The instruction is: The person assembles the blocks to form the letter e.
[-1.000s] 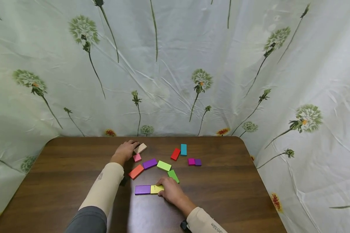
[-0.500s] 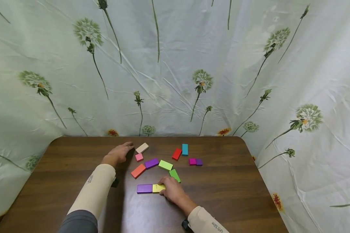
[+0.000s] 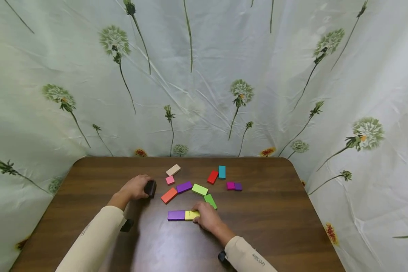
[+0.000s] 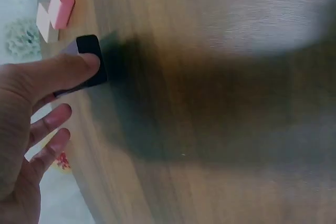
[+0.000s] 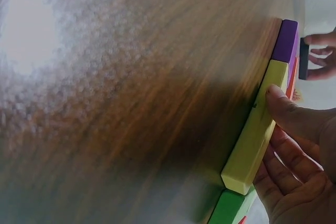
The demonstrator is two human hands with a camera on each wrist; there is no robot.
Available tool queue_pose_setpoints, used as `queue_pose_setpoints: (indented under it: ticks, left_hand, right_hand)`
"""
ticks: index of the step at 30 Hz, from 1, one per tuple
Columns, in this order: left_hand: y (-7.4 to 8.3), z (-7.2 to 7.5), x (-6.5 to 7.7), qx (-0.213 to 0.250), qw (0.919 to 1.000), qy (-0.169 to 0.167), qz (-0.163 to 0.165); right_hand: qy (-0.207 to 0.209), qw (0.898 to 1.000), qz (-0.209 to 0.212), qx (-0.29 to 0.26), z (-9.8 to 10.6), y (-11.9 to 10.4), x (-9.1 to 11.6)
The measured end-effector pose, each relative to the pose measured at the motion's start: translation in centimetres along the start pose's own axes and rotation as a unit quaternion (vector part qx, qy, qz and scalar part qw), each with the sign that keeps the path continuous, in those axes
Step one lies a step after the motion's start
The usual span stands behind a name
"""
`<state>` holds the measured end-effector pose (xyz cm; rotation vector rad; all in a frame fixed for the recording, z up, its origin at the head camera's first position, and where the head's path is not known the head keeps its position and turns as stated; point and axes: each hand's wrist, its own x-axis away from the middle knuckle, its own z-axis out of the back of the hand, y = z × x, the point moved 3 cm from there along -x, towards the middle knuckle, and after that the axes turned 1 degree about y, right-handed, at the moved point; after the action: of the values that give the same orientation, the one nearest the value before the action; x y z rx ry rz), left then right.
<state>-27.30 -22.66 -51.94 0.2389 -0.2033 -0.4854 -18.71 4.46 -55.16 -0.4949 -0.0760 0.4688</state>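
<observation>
My left hand (image 3: pixel 133 189) pinches a black block (image 3: pixel 151 188) just left of the colored blocks. In the left wrist view, the thumb presses that black block's (image 4: pixel 92 78) near face, while other fingers extend apart from it. A yellow block (image 3: pixel 190 215) is between the thumb and fingers of my right hand (image 3: pixel 209 218). Its left end meets a purple block (image 3: pixel 176 215), making a straight row on the table. The right wrist view shows the yellow block (image 5: pixel 254 129) lengthwise, partly covered by the thumb. Right behind the right hand lies a green block (image 3: pixel 210 201).
Orange (image 3: pixel 169 195), second purple (image 3: pixel 184 187) and lime (image 3: pixel 200 189) blocks curve behind the row. Pink (image 3: pixel 170 180) and beige (image 3: pixel 173 170) blocks lie farther back. Red (image 3: pixel 212 176), blue (image 3: pixel 222 172), magenta (image 3: pixel 230 185) and small purple (image 3: pixel 238 186) blocks lie right. A floral curtain (image 3: pixel 204 94) hangs behind the table.
My left hand has drawn away from the beige and pink blocks, leftward and nearer, and a black block now shows in its grip. The right hand stays on the yellow block.
</observation>
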Motion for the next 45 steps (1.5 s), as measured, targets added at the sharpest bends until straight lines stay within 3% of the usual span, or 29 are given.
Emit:
queue_pose_setpoints:
  ticks: [8,17,25,40,45]
  left_hand:
    - [2.9,-1.1,2.7,0.009,0.9977,0.037,-0.055]
    - [4.2,-3.3,4.0,0.001,0.9925,0.07,-0.1]
    - [4.5,-4.1,4.4,0.007,0.9963,0.052,-0.067]
    - [4.7,-4.8,5.5,0.045,0.9971,0.051,-0.032]
    - [4.5,-4.8,5.7,0.047,0.9963,0.066,-0.03]
  right_hand:
    - [-0.021,1.0,-0.015,-0.01,0.3,0.5,0.0]
    - [-0.016,1.0,-0.011,-0.012,0.3,0.4,0.0]
    - [-0.021,0.999,-0.023,-0.012,0.4,0.2,-0.1]
    - [-0.018,1.0,-0.021,-0.015,0.3,-0.1,0.3]
    - [-0.013,1.0,-0.017,-0.018,0.2,-0.2,0.2]
